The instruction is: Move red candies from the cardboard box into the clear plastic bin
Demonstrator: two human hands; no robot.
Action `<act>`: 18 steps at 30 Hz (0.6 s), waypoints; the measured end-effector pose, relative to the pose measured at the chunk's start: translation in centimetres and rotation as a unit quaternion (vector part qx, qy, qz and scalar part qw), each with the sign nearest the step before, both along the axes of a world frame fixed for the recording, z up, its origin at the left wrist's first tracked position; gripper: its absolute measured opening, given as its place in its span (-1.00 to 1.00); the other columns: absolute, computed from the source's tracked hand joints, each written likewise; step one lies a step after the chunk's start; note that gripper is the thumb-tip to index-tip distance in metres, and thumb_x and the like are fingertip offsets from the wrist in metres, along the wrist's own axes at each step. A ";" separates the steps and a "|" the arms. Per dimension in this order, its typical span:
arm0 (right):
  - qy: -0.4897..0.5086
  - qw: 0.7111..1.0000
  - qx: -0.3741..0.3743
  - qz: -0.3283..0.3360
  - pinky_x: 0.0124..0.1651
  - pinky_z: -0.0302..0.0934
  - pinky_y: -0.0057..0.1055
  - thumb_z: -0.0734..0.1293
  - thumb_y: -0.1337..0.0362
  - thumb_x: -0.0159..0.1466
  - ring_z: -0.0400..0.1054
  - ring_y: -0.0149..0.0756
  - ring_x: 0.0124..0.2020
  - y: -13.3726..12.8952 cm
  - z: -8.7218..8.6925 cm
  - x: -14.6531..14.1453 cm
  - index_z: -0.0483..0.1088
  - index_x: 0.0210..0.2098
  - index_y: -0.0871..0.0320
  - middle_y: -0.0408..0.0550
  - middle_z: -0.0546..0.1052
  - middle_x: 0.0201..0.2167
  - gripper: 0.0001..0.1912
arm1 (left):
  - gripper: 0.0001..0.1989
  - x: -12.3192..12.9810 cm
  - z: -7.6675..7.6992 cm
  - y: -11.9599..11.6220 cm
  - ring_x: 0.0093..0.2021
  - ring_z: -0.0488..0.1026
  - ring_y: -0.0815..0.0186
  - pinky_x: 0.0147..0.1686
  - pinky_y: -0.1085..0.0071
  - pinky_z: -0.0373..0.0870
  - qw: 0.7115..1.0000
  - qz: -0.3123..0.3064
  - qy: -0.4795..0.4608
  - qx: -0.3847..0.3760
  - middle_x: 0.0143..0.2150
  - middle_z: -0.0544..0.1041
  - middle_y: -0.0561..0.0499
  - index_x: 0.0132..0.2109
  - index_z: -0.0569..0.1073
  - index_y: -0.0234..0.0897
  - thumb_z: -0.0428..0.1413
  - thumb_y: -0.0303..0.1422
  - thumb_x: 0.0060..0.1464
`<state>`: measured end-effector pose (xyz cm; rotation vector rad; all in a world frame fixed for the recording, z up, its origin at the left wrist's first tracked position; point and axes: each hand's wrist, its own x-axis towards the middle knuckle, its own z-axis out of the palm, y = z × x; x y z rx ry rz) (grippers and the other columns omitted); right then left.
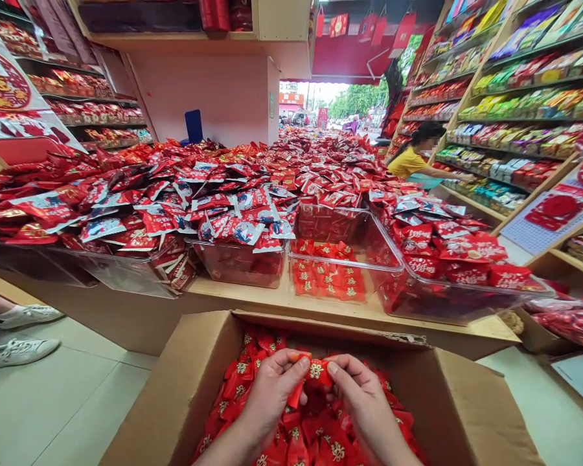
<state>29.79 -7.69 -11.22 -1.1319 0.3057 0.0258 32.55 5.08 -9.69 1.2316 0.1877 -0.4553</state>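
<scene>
Both of my hands are over an open cardboard box [459,395] full of small red candy packets with gold characters. My left hand [276,388] pinches the left end of a red candy packet [315,369] between thumb and fingers; another red packet seems to hang below that hand. The right end of the same packet is pinched by my right hand [362,395]. Several loose candy packets [337,451] fill the box beneath. Just beyond it, a clear plastic bin [393,261] stands on the wooden counter with similar red packets [328,275] laid in rows on its bottom.
Clear bins heaped with red snack bags [238,217] stand left of that bin, and another heap [466,249] stands to its right. Stocked shelves [519,116] line the right side, where a person in yellow [408,158] reaches toward goods. Someone's shoes [22,349] show at left.
</scene>
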 end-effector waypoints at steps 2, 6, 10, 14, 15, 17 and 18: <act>-0.003 1.000 0.025 0.001 -0.55 0.14 -0.54 0.37 0.14 -0.01 0.17 -0.50 -0.60 0.3 0.0 -0.1 0.33 -0.51 0.22 -0.18 0.35 -0.60 -0.74 | -0.78 0.0 0.0 0.0 -0.67 0.20 0.57 -0.70 0.62 0.21 1.000 0.019 0.004 -0.009 -0.58 0.36 0.17 -0.43 0.39 -0.32 0.19 -0.26 -0.20; -0.033 0.999 -0.018 -0.006 -0.55 0.17 -0.51 0.39 0.14 -0.05 0.24 -0.43 -0.55 0.8 0.3 -0.3 0.35 -0.41 0.20 -0.13 0.40 -0.50 -0.71 | -0.76 -0.1 0.1 -0.2 -0.66 0.24 0.55 -0.72 0.62 0.21 1.000 0.010 -0.028 0.007 -0.56 0.38 0.14 -0.43 0.42 -0.33 0.20 -0.24 -0.22; -0.048 0.994 -0.092 -0.034 -0.47 0.16 -0.52 0.37 0.14 -0.02 0.23 -0.44 -0.52 0.5 0.4 -0.2 0.36 -0.47 0.21 -0.11 0.41 -0.53 -0.74 | -0.74 -0.6 0.0 -0.3 -0.60 0.27 0.50 -0.73 0.62 0.22 0.999 -0.014 -0.050 0.010 -0.52 0.39 0.13 -0.37 0.39 -0.30 0.21 -0.25 -0.23; -0.064 0.990 -0.126 0.002 -0.42 0.19 -0.52 0.36 0.15 -0.02 0.23 -0.44 -0.50 -0.1 0.2 -0.2 0.32 -0.45 0.17 -0.16 0.38 -0.54 -0.76 | -0.75 -0.7 -0.2 -0.3 -0.68 0.18 0.54 -0.73 0.59 0.23 0.997 -0.036 -0.065 0.023 -0.64 0.28 0.21 -0.51 0.31 -0.31 0.20 -0.25 -0.23; -0.073 0.987 -0.143 0.027 -0.38 0.21 -0.49 0.35 0.15 -0.01 0.26 -0.41 -0.47 -0.4 0.5 -0.3 0.32 -0.33 0.14 -0.14 0.40 -0.49 -0.72 | -0.75 -0.6 -0.2 -0.2 -0.70 0.17 0.55 -0.72 0.59 0.23 0.996 -0.049 -0.073 0.027 -0.65 0.28 0.20 -0.52 0.32 -0.32 0.19 -0.24 -0.22; -0.101 0.966 -0.225 0.082 -0.29 0.24 -0.43 0.31 0.18 0.03 0.30 -0.35 -0.39 -1.3 2.2 -0.4 0.25 -0.08 0.10 -0.09 0.43 -0.37 -0.55 | -0.75 -0.3 -0.1 -0.1 -0.71 0.20 0.54 -0.73 0.59 0.19 0.996 -0.056 -0.069 0.028 -0.62 0.33 0.17 -0.50 0.33 -0.32 0.15 -0.21 -0.17; -0.120 0.946 -0.286 0.099 -0.26 0.24 -0.41 0.30 0.20 0.04 0.31 -0.33 -0.35 -1.9 3.7 -0.2 0.21 -0.02 0.08 -0.05 0.43 -0.31 -0.51 | -0.75 -0.2 -0.1 0.0 -0.71 0.20 0.54 -0.76 0.61 0.13 0.998 -0.040 -0.048 0.025 -0.60 0.35 0.15 -0.48 0.33 -0.31 0.11 -0.19 -0.13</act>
